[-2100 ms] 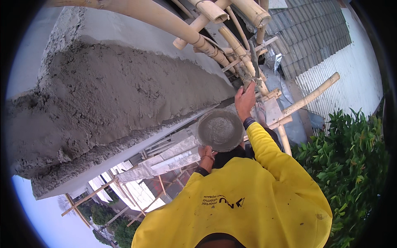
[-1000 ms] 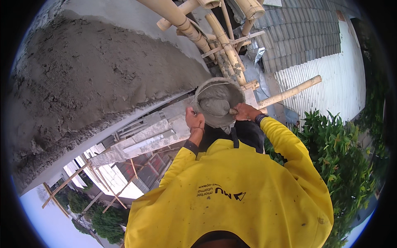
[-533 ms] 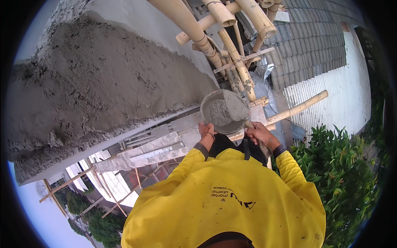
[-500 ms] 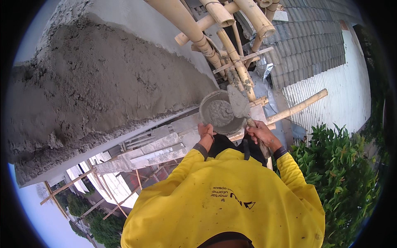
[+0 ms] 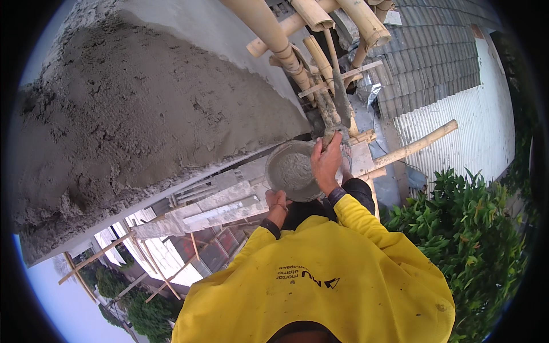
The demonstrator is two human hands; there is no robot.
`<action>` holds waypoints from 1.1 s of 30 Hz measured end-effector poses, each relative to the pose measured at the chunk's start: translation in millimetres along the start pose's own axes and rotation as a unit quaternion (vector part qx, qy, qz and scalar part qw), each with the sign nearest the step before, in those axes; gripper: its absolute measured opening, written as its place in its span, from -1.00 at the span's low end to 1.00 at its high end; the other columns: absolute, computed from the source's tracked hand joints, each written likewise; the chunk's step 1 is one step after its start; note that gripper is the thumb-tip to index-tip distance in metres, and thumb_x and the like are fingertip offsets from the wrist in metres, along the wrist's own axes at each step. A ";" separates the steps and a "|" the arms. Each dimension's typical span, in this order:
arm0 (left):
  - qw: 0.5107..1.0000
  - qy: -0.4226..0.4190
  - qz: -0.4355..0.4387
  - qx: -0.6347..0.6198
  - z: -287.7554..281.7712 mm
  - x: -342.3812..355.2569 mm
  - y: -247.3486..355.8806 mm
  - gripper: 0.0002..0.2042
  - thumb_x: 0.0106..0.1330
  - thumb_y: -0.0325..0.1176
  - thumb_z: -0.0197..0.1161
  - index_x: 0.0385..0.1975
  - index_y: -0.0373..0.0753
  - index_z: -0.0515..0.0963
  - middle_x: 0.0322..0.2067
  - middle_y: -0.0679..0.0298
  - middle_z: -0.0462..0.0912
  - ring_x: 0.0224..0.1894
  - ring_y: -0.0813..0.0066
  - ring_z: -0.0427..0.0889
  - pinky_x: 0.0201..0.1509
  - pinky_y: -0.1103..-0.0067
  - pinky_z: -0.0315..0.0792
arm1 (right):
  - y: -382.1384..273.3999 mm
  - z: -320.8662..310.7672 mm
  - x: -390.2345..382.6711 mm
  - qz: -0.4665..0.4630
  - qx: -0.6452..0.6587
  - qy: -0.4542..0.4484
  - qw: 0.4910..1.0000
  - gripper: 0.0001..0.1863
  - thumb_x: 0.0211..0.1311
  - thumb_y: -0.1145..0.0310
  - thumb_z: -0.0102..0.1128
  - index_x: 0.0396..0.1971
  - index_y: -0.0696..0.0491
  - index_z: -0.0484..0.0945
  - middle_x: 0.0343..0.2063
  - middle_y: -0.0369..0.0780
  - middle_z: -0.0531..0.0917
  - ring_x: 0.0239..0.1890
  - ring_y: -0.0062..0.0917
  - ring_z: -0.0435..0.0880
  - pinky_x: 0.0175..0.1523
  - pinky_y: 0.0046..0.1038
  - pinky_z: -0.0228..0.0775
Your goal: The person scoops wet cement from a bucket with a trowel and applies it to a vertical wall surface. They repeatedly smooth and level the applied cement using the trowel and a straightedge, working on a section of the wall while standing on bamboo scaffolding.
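A round bucket point(image 5: 304, 195) of wet grey mortar point(image 5: 294, 171) is in front of my body. My left hand point(image 5: 277, 206) is closed on the near left edge of this bucket. Beyond its right side, my right hand point(image 5: 326, 166) grips a trowel point(image 5: 342, 104) by the handle. The trowel blade points away from me and shows nearly edge-on, so any mortar on its face is hard to make out. To the left stretches a wall point(image 5: 143, 106) coated with rough wet mortar, with a smoother pale grey strip along its far side.
Bamboo scaffold poles point(image 5: 269, 34) rise ahead, and another pole point(image 5: 414, 147) juts out to the right. Mortar-stained planks point(image 5: 211, 210) lie left of the bucket. Roof tiles point(image 5: 434, 63), corrugated sheeting point(image 5: 457, 114) and a leafy bush point(image 5: 457, 234) are on the right.
My right hand has moved forward and left, swinging the trowel from above the bucket to beyond it, its blade now edge-on. The bucket and my left hand sit slightly nearer my body.
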State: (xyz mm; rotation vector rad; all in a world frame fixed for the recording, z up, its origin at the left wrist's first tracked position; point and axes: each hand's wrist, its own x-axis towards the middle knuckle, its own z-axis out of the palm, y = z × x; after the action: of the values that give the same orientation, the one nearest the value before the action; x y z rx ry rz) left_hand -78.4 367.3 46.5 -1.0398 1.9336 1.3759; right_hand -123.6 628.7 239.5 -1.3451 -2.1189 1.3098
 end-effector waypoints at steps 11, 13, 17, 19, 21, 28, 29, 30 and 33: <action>0.993 0.114 -0.005 0.012 8.0 -32.4 -25.3 -0.65 0.12 -0.46 0.22 -0.08 -0.36 0.42 -0.24 0.11 0.63 -0.33 0.23 0.68 -0.51 0.47 0.56 | 70.5 -71.2 -11.8 -0.233 -0.083 -0.323 0.914 -0.62 0.14 0.43 0.20 -0.05 0.12 0.35 -0.29 -0.01 0.62 -0.22 -0.01 0.67 -0.21 -0.04 0.51; 0.993 0.115 -0.001 0.028 30.7 -52.6 -3.0 -0.67 0.09 -0.44 0.22 -0.12 -0.37 0.43 -0.27 0.12 0.62 -0.35 0.23 0.67 -0.52 0.47 0.53 | 109.9 -96.6 20.2 -0.210 -0.299 -0.380 0.850 -0.63 0.11 0.44 0.21 -0.06 0.12 0.37 -0.30 -0.07 0.64 -0.24 -0.09 0.70 -0.23 -0.14 0.59; 0.984 0.125 0.065 0.105 64.8 -72.3 23.2 -0.69 0.05 -0.46 0.21 -0.18 -0.37 0.41 -0.32 0.10 0.61 -0.37 0.20 0.66 -0.39 0.38 0.56 | 164.1 -80.9 44.1 -0.288 -0.466 -0.390 0.740 -0.71 0.19 0.34 0.23 -0.14 0.13 0.46 -0.33 -0.09 0.68 -0.33 -0.25 0.76 -0.25 -0.29 0.62; 0.957 0.135 0.191 0.174 81.1 -80.3 33.9 -0.70 0.04 -0.47 0.22 -0.19 -0.33 0.42 -0.35 0.09 0.60 -0.36 0.15 0.65 -0.27 0.34 0.55 | 178.1 -47.7 44.0 -0.299 -0.530 -0.351 0.712 -0.77 0.26 0.33 0.20 -0.16 0.12 0.51 -0.33 -0.14 0.68 -0.30 -0.34 0.77 -0.35 -0.29 0.62; 0.933 0.136 0.245 0.225 98.0 -91.2 46.6 -0.72 0.02 -0.48 0.23 -0.23 -0.28 0.45 -0.39 0.12 0.60 -0.35 0.17 0.64 -0.18 0.33 0.52 | 186.1 -20.1 45.8 -0.306 -0.585 -0.285 0.695 -0.77 0.27 0.33 0.20 -0.13 0.10 0.56 -0.32 -0.21 0.68 -0.25 -0.33 0.76 -0.48 -0.22 0.57; 0.919 0.098 0.314 0.217 126.1 -121.5 92.9 -0.84 0.08 -0.49 0.28 -0.35 -0.22 0.49 -0.43 0.23 0.63 -0.34 0.35 0.61 -0.15 0.49 0.47 | 182.7 -35.1 96.9 -0.231 -0.476 -0.472 0.705 -0.65 0.02 0.17 0.39 -0.22 0.06 0.74 -0.17 -0.14 0.76 -0.13 -0.27 0.79 -0.14 -0.11 0.66; 0.915 0.082 0.330 0.219 125.0 -120.5 96.9 -0.85 0.09 -0.49 0.29 -0.35 -0.22 0.49 -0.43 0.25 0.63 -0.35 0.38 0.60 -0.17 0.50 0.47 | 182.6 -46.1 102.4 -0.218 -0.462 -0.488 0.707 -0.66 0.00 0.18 0.39 -0.25 0.06 0.75 -0.16 -0.10 0.76 -0.11 -0.26 0.79 -0.11 -0.15 0.66; 0.910 0.074 0.348 0.212 123.8 -118.1 99.9 -0.85 0.10 -0.50 0.29 -0.36 -0.22 0.48 -0.43 0.26 0.63 -0.35 0.41 0.59 -0.18 0.52 0.47 | 181.2 -51.4 105.7 -0.183 -0.437 -0.527 0.705 -0.66 -0.01 0.24 0.32 -0.26 0.13 0.74 -0.13 0.00 0.74 -0.08 -0.15 0.77 -0.03 -0.19 0.64; 0.913 0.049 0.339 0.221 116.8 -106.8 99.4 -0.83 0.04 -0.53 0.23 -0.36 -0.18 0.50 -0.41 0.20 0.66 -0.28 0.16 0.69 -0.15 0.36 0.51 | 183.4 -68.1 97.1 -0.084 -0.359 -0.573 0.732 -0.59 -0.02 0.23 0.32 -0.20 0.20 0.70 -0.09 0.08 0.71 -0.06 -0.03 0.73 0.01 -0.15 0.62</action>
State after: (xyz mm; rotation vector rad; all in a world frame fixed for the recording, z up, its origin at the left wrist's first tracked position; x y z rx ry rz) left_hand -102.5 524.9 143.9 -0.2150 2.6602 1.1104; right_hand -27.1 771.9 105.8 -0.3368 -3.7649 1.4666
